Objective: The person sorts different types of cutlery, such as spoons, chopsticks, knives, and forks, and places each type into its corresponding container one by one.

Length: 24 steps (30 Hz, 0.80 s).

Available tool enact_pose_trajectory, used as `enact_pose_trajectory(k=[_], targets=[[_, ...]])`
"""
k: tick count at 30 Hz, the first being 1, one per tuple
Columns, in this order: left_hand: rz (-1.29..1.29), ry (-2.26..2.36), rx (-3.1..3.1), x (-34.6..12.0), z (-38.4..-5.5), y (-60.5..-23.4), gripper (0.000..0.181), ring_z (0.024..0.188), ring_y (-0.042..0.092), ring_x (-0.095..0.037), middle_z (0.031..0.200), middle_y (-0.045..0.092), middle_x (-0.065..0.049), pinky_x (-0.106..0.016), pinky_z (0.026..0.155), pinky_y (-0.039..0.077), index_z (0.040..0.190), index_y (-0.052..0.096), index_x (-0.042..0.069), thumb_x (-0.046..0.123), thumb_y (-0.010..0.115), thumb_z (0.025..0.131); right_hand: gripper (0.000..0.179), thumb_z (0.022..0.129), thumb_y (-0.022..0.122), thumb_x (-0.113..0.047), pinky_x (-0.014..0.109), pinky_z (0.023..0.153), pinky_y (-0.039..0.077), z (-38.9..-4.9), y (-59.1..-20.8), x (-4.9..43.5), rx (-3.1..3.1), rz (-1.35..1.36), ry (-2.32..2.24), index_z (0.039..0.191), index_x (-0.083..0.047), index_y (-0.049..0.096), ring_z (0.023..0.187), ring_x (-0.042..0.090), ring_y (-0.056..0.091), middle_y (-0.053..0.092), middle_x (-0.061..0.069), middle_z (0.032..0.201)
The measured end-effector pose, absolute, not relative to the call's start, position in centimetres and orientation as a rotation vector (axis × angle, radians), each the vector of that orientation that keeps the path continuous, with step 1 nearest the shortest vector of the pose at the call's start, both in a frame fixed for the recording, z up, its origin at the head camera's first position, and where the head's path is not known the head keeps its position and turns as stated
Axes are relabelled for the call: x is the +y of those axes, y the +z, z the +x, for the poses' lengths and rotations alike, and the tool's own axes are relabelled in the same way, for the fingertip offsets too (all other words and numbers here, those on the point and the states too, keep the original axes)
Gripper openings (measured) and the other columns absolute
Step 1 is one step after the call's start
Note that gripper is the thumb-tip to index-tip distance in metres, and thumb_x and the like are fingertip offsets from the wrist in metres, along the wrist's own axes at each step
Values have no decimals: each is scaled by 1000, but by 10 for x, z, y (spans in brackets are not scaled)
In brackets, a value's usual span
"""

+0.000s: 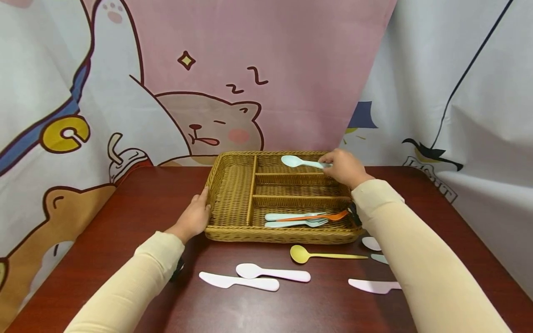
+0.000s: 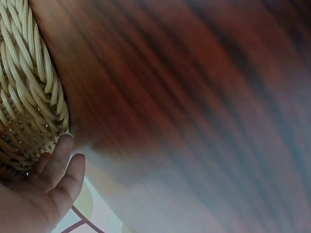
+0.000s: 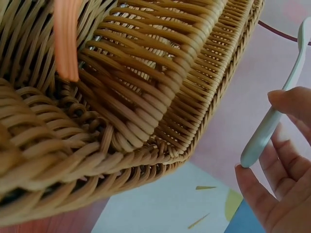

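My right hand [image 1: 344,167] pinches a pale mint spoon [image 1: 292,161] by its handle, bowl pointing left, over the back right compartment of a woven cutlery basket [image 1: 283,236]. In the right wrist view, thumb and fingers grip the spoon's handle [image 3: 262,138] beside the basket rim [image 3: 180,158]. At the basket's left side, my left hand [image 1: 194,216] rests its extended fingers against the outer wall. The front right compartment holds mint forks [image 1: 275,225] with an orange fork [image 1: 338,215] lying across them.
On the dark red table [image 1: 233,314] before the basket lie a yellow spoon [image 1: 299,254], a white spoon [image 1: 248,270], a white knife [image 1: 220,280] and a pale pink knife [image 1: 370,286]. My right sleeve partly hides a light spoon [image 1: 370,243] and a mint utensil [image 1: 379,258]. A printed curtain [image 1: 308,69] hangs behind.
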State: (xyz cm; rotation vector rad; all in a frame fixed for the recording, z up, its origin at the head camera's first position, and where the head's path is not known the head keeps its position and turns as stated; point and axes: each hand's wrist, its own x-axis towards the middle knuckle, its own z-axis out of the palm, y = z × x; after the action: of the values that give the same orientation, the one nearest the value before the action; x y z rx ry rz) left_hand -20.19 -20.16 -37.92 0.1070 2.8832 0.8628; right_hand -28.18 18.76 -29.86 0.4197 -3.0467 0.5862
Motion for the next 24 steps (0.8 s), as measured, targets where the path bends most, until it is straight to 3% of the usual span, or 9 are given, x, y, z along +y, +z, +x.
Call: enact_pose_trajectory(k=[12, 24], targets=[[83, 866, 2891, -201, -204, -380, 60, 135, 33, -43, 148, 22, -32, -54, 108, 29, 155, 0, 2, 12, 31, 105, 30, 94, 60, -13, 51, 74, 49, -294, -310, 180, -3037, 320, 468, 122, -7, 68, 103, 38, 57, 57, 20, 116], [76, 865, 2884, -201, -204, -380, 60, 135, 33, -42, 149, 21, -31, -54, 109, 29, 155, 0, 2, 12, 32, 105, 29, 93, 59, -10, 56, 79, 48, -305, -323, 174, -3039, 290, 397, 121, -8, 68, 111, 41, 53, 56, 21, 121]])
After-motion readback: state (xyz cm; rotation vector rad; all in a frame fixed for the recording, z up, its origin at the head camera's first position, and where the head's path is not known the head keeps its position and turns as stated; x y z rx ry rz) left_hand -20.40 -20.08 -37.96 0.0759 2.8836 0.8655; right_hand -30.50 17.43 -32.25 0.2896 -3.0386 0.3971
